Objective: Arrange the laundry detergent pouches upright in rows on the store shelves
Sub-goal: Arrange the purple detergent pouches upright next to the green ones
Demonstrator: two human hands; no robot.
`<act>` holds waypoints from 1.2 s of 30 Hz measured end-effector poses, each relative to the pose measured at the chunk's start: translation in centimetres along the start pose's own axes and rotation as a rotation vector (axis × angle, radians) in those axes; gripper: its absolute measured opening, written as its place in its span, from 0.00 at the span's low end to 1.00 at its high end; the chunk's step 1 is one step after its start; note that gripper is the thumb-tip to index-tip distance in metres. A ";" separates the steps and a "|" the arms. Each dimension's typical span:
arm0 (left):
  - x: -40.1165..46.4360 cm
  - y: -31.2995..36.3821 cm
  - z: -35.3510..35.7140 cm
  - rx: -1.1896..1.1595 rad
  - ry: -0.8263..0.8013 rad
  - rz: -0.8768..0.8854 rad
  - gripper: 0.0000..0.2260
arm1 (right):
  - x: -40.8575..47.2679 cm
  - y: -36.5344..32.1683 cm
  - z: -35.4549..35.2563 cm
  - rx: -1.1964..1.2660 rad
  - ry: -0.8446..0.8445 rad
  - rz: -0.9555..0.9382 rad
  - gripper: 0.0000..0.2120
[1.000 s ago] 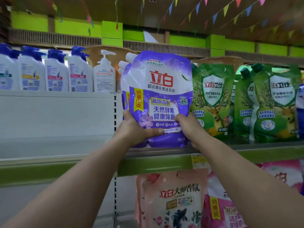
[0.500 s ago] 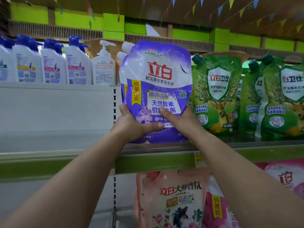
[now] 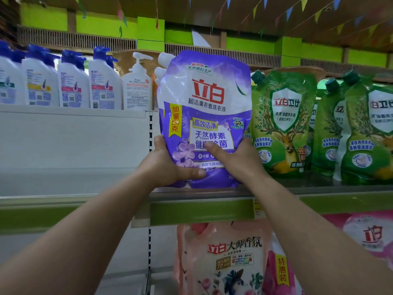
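A purple laundry detergent pouch (image 3: 205,99) stands upright at the front of the upper shelf (image 3: 212,196). My left hand (image 3: 168,165) grips its lower left corner, thumb across the front. At the lower right, my right hand (image 3: 236,158) holds the pouch with its thumb lying on the label. Behind the pouch, white caps of more purple pouches (image 3: 163,64) peek out at the left. Green detergent pouches (image 3: 282,122) stand upright in a row right beside it.
White shampoo bottles with blue pumps (image 3: 72,84) and a white pump bottle (image 3: 138,86) stand on a higher white shelf at the left. Pink pouches (image 3: 229,258) fill the shelf below. A green price rail (image 3: 202,211) runs along the shelf front.
The purple pouch has stayed upright on the shelf edge between both hands. My right thumb has slid from the pouch's side onto its front label. The view has drifted slightly.
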State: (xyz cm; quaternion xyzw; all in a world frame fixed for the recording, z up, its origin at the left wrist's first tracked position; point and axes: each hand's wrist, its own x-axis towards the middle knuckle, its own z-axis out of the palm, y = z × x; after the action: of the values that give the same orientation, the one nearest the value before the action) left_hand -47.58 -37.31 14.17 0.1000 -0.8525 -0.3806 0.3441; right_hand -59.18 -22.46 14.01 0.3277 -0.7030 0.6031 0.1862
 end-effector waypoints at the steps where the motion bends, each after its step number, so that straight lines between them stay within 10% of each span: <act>1: 0.0 -0.1 0.0 -0.021 0.002 0.008 0.46 | -0.1 0.0 0.0 -0.012 0.001 -0.006 0.21; 9: -1.0 0.7 0.2 -0.082 0.172 0.247 0.61 | -0.4 -0.3 0.0 -0.164 0.034 -0.012 0.38; 15: -2.6 1.7 0.3 0.228 0.138 0.328 0.50 | -0.8 -0.5 0.2 -0.252 0.097 -0.121 0.57; 36: -1.1 1.1 1.0 0.407 0.102 0.087 0.56 | -1.3 -0.6 0.3 -0.534 0.000 -0.003 0.56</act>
State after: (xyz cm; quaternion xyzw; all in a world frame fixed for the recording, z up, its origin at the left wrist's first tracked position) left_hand -47.33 -35.47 13.85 0.1495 -0.8968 -0.1797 0.3757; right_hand -57.82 -22.48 13.52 0.2680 -0.8367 0.3961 0.2668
